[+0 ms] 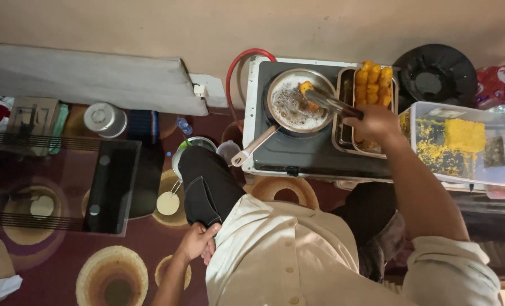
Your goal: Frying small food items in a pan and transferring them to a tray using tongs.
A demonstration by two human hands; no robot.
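Right now the right hand is closed around a pair of metal tongs. The tongs are long and thin and shiny grey. Their long line runs from the hand up toward ten o'clock, so the tips point at the frying pan. At the tips the tongs pinch one small orange-yellow piece of food. That piece sits over the far side of the pan, at about one o'clock from the pan's middle.

The pan is round and silver, with pale bubbly oil in it. Its light handle sticks out toward seven o'clock. The pan rests on a flat dark stove with a white edge.

Just beside the pan, at three o'clock, is a metal tray. More orange pieces lie in it in neat rows, and the right hand hovers over its near end. Farther toward three o'clock is a clear plastic box with yellow crumbs inside.

The left hand is well apart from the stove, down at seven o'clock from the pan. It rests on the person's dark trouser leg, with the fingers curled a little against the cloth. It holds no tool.

A red hose loops up at eleven o'clock from the pan.
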